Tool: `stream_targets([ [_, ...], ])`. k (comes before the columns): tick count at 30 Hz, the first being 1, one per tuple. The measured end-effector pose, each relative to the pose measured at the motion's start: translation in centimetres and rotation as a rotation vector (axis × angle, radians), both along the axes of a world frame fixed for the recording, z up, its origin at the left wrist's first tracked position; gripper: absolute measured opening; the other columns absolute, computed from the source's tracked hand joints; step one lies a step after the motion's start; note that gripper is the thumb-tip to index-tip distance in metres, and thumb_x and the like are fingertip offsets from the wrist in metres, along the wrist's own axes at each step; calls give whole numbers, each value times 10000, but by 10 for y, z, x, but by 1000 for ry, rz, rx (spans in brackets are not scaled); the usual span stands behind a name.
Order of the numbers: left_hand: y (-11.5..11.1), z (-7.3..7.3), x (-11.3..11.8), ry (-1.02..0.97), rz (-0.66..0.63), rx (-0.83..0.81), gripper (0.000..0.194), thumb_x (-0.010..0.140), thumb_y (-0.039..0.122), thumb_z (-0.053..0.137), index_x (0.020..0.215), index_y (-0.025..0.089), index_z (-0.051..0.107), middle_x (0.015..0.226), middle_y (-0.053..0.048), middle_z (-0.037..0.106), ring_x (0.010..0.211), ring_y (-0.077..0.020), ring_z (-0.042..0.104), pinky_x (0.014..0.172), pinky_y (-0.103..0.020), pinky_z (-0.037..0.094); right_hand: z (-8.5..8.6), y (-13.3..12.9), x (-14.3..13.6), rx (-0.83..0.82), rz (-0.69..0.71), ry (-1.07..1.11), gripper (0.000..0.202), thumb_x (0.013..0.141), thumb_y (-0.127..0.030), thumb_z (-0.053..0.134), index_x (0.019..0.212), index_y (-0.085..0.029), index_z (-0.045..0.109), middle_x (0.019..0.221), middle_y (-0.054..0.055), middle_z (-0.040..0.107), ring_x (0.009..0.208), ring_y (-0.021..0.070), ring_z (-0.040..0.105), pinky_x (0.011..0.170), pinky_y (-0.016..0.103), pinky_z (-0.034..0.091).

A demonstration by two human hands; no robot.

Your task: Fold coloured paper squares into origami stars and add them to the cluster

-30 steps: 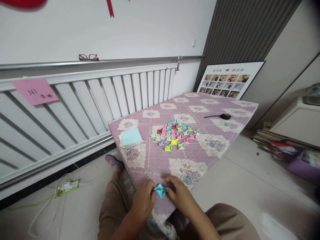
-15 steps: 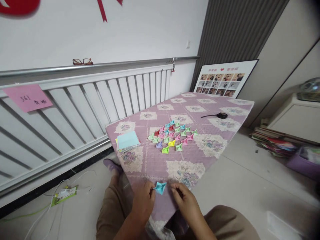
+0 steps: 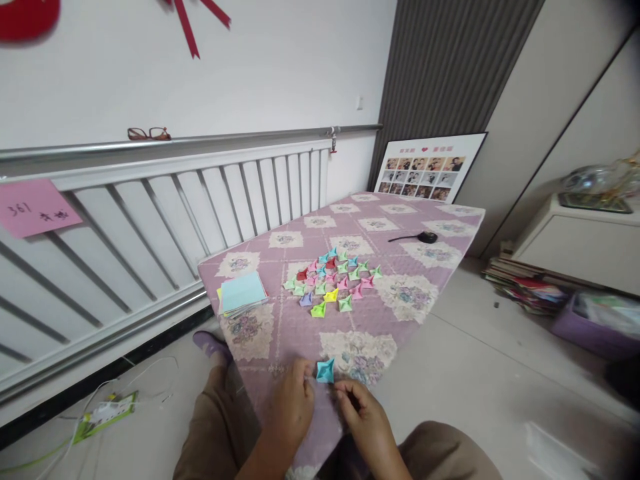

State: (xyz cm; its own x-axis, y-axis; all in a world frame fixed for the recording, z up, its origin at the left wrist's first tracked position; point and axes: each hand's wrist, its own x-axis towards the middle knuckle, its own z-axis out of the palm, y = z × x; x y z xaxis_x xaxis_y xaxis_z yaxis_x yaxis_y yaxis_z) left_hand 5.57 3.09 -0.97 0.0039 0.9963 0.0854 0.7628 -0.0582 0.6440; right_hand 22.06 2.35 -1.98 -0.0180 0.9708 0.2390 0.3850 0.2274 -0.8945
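Blue folded paper piece (image 3: 325,370) sits pinched in the left hand (image 3: 295,408) at the bench's (image 3: 280,333) near edge; the right hand (image 3: 367,420), fingers curled and holding nothing, is just beside it. Farther off lie a cluster of coloured paper pieces (image 3: 333,280) and a paper stack (image 3: 241,295) (pale blue on top)

A pink paper note (image 3: 35,207) stuck on the white radiator cover, far off to the left of and above the left grip (image 3: 295,407), carries the handwritten number "361", followed by two handwritten characters too small and blurred to read. The framed photo board (image 3: 425,170) leaning against the wall, well beyond the right grip (image 3: 365,417), has a line of print flanking a red heart along its top, too small to make out.
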Motion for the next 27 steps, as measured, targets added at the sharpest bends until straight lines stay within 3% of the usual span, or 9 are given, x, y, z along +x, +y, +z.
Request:
stream_targets([
  [6, 33, 4, -47, 201, 200, 6, 398, 775, 61, 453, 1146, 158, 563, 1231, -105, 551, 1175, -225, 473, 1014, -339, 337, 1, 5, 1, 106, -39, -164, 188, 843, -308, 480, 746, -232, 622, 729, 37, 646, 684, 179, 626, 634, 264, 503],
  [9, 49, 7, -60, 275, 324, -57, 411, 803, 121, 485, 1205, 178, 544, 1337, -109, 484, 1243, -256, 415, 1036, -397, 312, 3, 8, -1, 134, -12, -315, 161, 848, -233, 480, 793, -238, 630, 772, 40, 642, 716, 185, 628, 656, 273, 498],
  [13, 56, 4, -57, 328, 371, -91, 361, 848, 200, 477, 1197, 230, 565, 1368, -101, 465, 1268, -282, 385, 1041, -491, 269, 0, 13, -3, 159, 16, -495, 166, 824, -147, 504, 824, -240, 641, 825, 43, 648, 766, 189, 632, 704, 279, 496],
  [19, 56, 0, -51, 444, 362, -104, 358, 880, 230, 462, 1222, 272, 563, 1389, -77, 462, 1281, -260, 373, 1044, -475, 256, -8, 20, -4, 151, 63, -641, 180, 831, -122, 511, 777, -239, 637, 836, 37, 655, 782, 183, 635, 681, 258, 471],
  [27, 60, -1, -51, 494, 338, -131, 364, 897, 227, 432, 1233, 270, 564, 1398, -73, 461, 1293, -253, 367, 1044, -457, 253, -7, 45, 9, 175, 92, -535, 197, 869, -154, 457, 750, -233, 593, 775, 24, 606, 720, 159, 600, 649, 245, 450],
])
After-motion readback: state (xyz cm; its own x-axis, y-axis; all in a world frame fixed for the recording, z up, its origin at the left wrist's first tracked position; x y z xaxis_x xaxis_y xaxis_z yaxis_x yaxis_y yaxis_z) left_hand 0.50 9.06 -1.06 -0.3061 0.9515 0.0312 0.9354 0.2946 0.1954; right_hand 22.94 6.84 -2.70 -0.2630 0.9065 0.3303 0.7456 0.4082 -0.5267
